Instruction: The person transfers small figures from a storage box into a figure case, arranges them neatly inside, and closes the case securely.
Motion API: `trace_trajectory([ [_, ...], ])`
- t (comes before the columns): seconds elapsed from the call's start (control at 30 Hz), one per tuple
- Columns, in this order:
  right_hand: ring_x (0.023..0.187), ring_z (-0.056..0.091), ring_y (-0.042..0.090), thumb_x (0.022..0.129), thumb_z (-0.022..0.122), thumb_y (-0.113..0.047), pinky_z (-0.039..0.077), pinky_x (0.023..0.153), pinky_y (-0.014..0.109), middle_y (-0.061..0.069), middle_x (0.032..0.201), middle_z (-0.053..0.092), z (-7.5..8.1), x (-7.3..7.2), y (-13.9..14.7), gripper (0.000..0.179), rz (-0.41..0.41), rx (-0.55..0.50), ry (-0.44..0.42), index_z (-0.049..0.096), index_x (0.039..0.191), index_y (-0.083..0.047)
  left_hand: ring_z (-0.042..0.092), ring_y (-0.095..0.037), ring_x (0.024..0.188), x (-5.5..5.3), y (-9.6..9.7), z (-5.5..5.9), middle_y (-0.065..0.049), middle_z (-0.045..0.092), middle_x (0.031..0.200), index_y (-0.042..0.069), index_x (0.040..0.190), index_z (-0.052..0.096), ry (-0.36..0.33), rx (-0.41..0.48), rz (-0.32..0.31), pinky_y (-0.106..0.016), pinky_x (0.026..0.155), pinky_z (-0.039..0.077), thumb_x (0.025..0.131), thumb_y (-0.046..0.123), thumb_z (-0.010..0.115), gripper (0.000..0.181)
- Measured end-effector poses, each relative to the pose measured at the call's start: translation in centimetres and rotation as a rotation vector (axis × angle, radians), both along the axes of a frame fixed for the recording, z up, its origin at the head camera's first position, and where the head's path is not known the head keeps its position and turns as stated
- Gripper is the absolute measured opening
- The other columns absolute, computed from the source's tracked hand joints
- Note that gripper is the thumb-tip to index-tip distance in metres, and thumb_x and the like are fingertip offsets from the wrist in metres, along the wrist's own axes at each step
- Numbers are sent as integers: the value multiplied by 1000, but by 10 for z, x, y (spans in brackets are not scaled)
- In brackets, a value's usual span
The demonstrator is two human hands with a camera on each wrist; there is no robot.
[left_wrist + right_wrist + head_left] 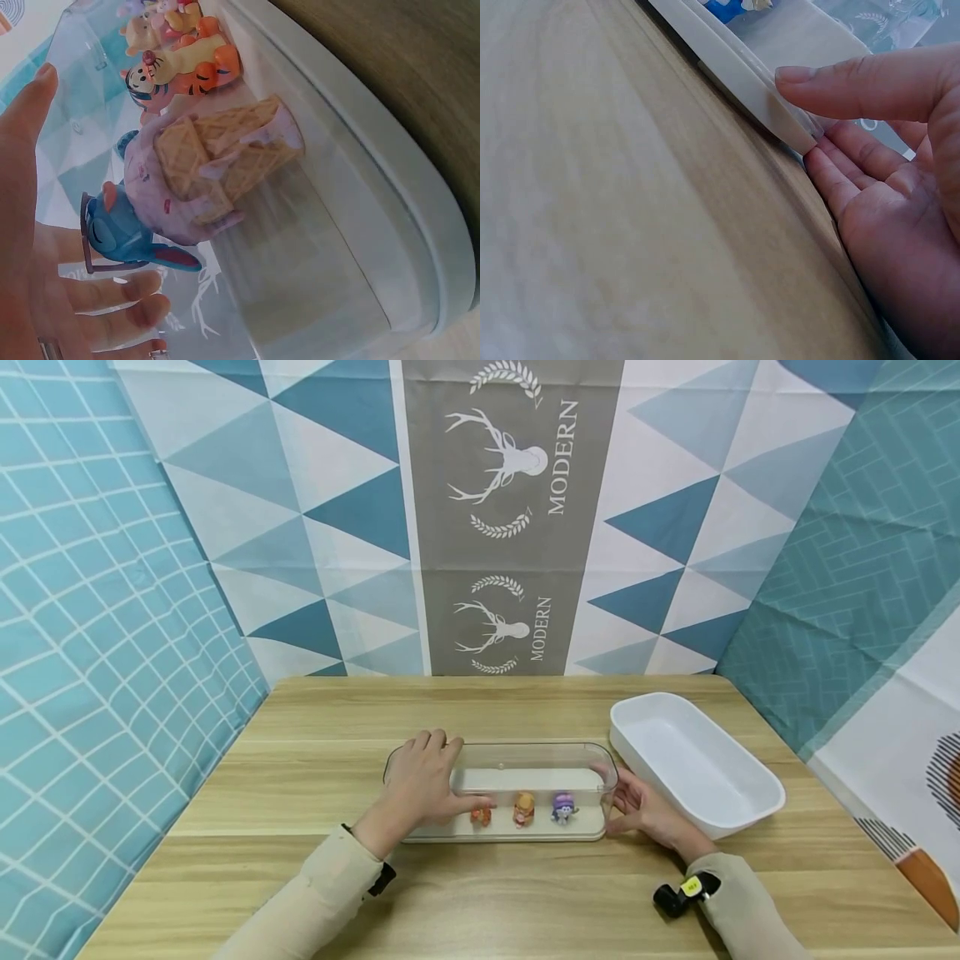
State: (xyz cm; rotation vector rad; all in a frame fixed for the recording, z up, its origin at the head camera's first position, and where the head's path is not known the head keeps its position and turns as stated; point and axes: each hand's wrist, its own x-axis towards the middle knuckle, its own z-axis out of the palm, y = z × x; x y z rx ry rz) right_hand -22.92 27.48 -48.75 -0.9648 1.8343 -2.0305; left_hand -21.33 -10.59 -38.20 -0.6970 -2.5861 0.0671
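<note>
A long display box with a clear plastic cover (540,758) and a white base (495,837) stands on the table. My left hand (423,781) grips the cover from above near its left end, thumb in front and fingers over the back. My right hand (648,810) pinches the right end of the base, thumb on its edge and fingers underneath. Inside stand an orange striped tiger figurine (481,816), a yellow bear figurine (523,808) and a purple-capped figurine (563,807). A blue long-eared figurine (120,225) with a waffle cone, seen in the left wrist view, is hidden behind my left hand in the head view.
A white rectangular tub (697,760) stands just right of the box, close to my right forearm. The wooden table (495,902) ends at a patterned cloth (517,527) at the back, with more cloth at both sides.
</note>
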Motion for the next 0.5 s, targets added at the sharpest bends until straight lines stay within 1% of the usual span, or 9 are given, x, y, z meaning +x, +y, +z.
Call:
trace_trajectory([
  [0.2, 132, 47, 6, 69, 67, 21, 44, 102, 22, -9, 152, 41, 0, 1, 0, 96, 2, 2, -4, 16, 151, 15, 59, -29, 88, 1, 0, -3, -12, 59, 101, 6, 116, 66, 23, 16, -5, -38, 66, 54, 69, 89, 55, 96],
  [0.37, 132, 47, 5, 69, 68, 21, 44, 102, 22, -11, 151, 42, 2, 2, -1, 96, 7, -5, -5, 21, 152, 11, 57, -28, 87, 1, 0, -4, -12, 58, 100, 6, 117, 65, 26, 17, -6, -37, 66, 53, 69, 90, 54, 97],
  [0.5, 131, 47, 6, 70, 68, 20, 45, 101, 22, -11, 151, 41, 3, 2, -2, 96, 8, -12, -11, 24, 153, 6, 56, -27, 87, 2, 0, -4, -12, 57, 101, 6, 119, 64, 22, 23, -11, -37, 68, 52, 70, 89, 55, 97],
])
